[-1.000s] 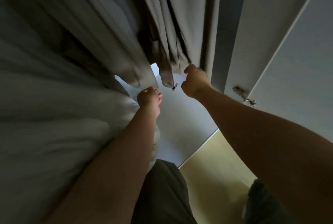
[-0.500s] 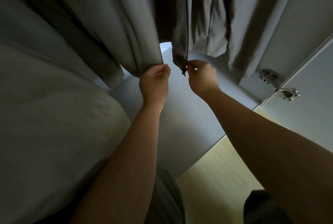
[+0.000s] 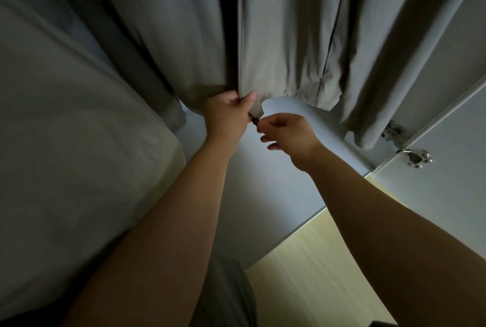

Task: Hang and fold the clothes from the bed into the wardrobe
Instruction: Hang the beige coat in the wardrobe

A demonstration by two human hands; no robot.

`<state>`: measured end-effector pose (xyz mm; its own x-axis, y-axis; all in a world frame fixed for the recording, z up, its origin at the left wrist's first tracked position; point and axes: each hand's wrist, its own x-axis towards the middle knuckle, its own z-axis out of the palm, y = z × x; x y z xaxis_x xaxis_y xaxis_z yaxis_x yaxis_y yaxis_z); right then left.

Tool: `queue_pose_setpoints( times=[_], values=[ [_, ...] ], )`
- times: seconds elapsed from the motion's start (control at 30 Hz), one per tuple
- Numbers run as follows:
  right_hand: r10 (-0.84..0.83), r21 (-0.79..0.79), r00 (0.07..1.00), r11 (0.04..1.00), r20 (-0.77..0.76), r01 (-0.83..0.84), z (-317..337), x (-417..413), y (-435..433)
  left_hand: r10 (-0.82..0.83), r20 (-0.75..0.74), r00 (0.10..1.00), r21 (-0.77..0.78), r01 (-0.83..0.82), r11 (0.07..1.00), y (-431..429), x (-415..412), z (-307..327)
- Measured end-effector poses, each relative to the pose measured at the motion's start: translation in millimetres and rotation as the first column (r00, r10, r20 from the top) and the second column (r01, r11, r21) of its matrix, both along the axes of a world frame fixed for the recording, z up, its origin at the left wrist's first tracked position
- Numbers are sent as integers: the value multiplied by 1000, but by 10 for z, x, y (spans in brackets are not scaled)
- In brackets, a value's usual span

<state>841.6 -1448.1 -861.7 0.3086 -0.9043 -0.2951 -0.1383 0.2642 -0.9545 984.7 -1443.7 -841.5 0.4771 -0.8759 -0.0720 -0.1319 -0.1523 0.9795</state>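
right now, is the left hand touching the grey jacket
Touching. The head view shows the left hand gripping the grey jacket at its bottom hem, thumb pressed onto the fabric.

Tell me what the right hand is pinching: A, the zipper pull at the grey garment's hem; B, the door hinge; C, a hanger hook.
A: the right hand pinches the small dark zipper pull at the hem of the grey garment, which the left hand grips.

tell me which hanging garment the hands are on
The middle grey jacket, the one with the front zip: the left hand grips its hem, the right hand pinches its zip pull.
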Motion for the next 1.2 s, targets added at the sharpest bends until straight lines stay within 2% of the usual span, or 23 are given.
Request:
queue_pose_setpoints(
  times=[0.07,0.1,0.17,0.27,0.3,0.37,0.43,0.5,0.6,0.73,0.87,0.97,1.07,1.2],
  values=[
    [7,55,999,998,43,-9,-36,4,-49,24,-126,992,-38,-29,999,-10,-1,14],
    [4,75,998,997,68,-9,-45,19,-70,19,-142,990,-63,-28,998,-15,2,7],
    [-10,89,994,996,108,1,-60,60,-93,-8,-89,996,-85,1,996,-7,21,3],
    [-57,128,979,991,196,32,-84,157,-35,-92,-55,994,-34,90,995,29,107,34],
    [-77,135,976,990,202,50,-98,194,-5,-131,-110,985,6,132,991,48,168,37],
    [-117,114,980,988,161,100,-122,255,38,-145,-332,932,93,185,978,116,303,27],
    [-132,70,985,990,111,124,-122,286,31,14,-439,898,223,94,970,198,429,-19],
    [-142,25,987,990,77,140,-119,280,-3,205,-402,893,349,-58,935,237,522,-94],
    [-193,-14,981,981,31,193,-128,248,-51,310,-453,836,405,-117,907,199,559,-146],
    [-266,-29,963,963,30,267,-133,208,-91,296,-650,700,347,-74,935,128,475,-187],
    [-281,1,949,959,141,284,-119,180,-91,213,-751,625,237,-47,970,57,419,-262],
    [-278,13,932,959,233,283,-104,153,-74,152,-791,593,161,-39,986,14,391,-283],
    [-256,27,924,965,283,259,-73,118,-78,137,-810,570,147,-29,989,-19,351,-290],
    [-283,37,905,958,317,286,-6,77,-128,47,-792,608,129,92,987,-14,285,-245]
  ],
)
